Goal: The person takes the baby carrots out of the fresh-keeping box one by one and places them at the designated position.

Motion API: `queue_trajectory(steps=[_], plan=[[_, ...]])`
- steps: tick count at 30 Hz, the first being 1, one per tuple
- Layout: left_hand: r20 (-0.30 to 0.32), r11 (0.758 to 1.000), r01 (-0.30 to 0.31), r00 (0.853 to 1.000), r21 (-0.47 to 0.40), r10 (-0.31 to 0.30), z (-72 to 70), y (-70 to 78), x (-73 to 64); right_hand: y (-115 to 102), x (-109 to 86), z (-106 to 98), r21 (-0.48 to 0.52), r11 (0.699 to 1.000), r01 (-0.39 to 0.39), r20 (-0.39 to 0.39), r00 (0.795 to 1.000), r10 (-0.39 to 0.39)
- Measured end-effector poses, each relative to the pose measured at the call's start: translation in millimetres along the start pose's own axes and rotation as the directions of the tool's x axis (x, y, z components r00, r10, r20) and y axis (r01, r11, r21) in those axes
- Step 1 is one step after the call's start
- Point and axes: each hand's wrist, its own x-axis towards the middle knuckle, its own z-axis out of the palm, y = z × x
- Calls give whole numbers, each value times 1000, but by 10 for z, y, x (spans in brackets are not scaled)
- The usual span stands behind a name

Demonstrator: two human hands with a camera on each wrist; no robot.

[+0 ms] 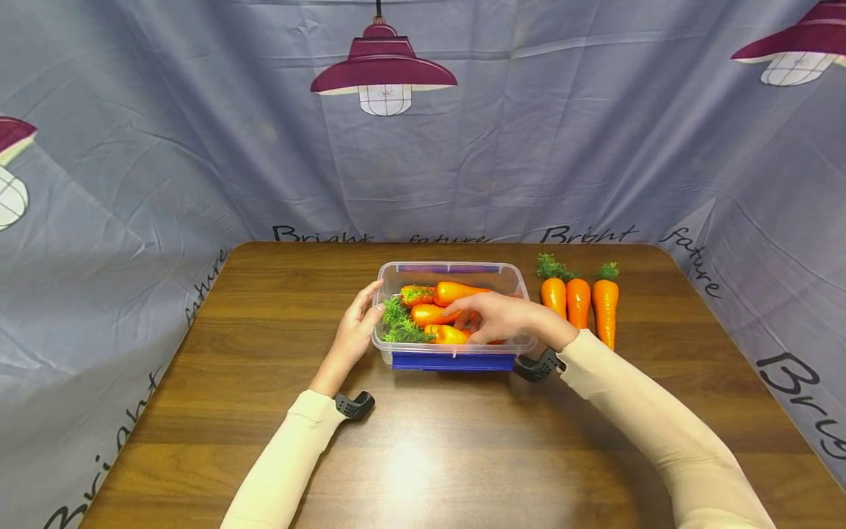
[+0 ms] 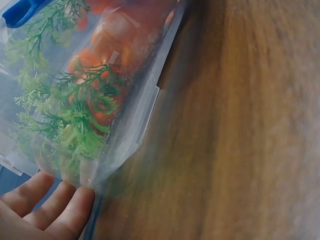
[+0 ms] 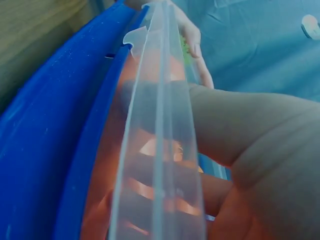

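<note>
A clear plastic container (image 1: 449, 348) with blue side clips stands on the table, holding several orange carrots (image 1: 459, 292) with green leafy tops (image 1: 396, 316) toward its left end. Against the outside of the left wall rests my left hand (image 1: 355, 327), its fingertips touching the plastic in the left wrist view. My right hand (image 1: 496, 316) reaches over the rim into the container. Its bent fingers and thumb grip a carrot (image 1: 426, 315) lying among the others; the hand hides part of it. Through the translucent wall (image 3: 160, 125), the right wrist view shows the thumb and fingers blurred.
Three more carrots (image 1: 578, 301) lie side by side on the wooden table (image 1: 423, 441), right of the container and beyond my right forearm. A grey curtain (image 1: 502, 147) printed with lamps and lettering hangs around the table's back and sides.
</note>
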Motion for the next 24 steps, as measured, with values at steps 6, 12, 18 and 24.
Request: queue_trajectory(steps=[6, 12, 18, 24], plan=[[-8, 1000, -6, 1000, -1, 6, 8, 9, -1, 9, 38, 55, 76, 997, 34, -35, 999, -31], [-8, 1000, -8, 1000, 3, 8, 22, 18, -2, 10, 61, 84, 170, 985, -1, -38, 999, 7], [0, 1000, -14, 1000, 10, 14, 19, -8, -16, 0, 103, 70, 221, 973, -60, 24, 998, 56], [5, 1000, -14, 1000, -5, 14, 25, 28, -18, -9, 126, 77, 267, 961, -74, 73, 996, 56]])
